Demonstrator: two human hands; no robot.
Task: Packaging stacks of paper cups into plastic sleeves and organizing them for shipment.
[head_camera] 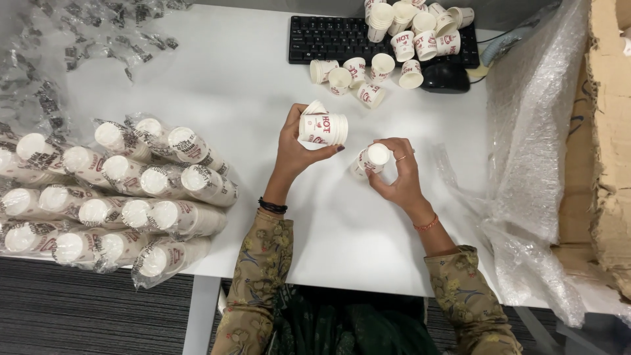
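Left hand (292, 152) is closed around a short stack of paper cups (322, 128), held on its side above the middle of the table (223, 85). Right hand (397, 174) is closed on a single cup (369, 160), just beside and lower, hands apart. Loose cups (394, 49) are heaped at the far edge, partly over a black keyboard (328, 38) and beside a mouse (445, 77). Wrapped sleeves of cups (112, 204) are stacked along the left edge. Bubble wrap (532, 164) and a cardboard box (608, 131) are seen at the right edge.

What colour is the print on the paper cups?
Red on the white paper cups, clearest in the head view.
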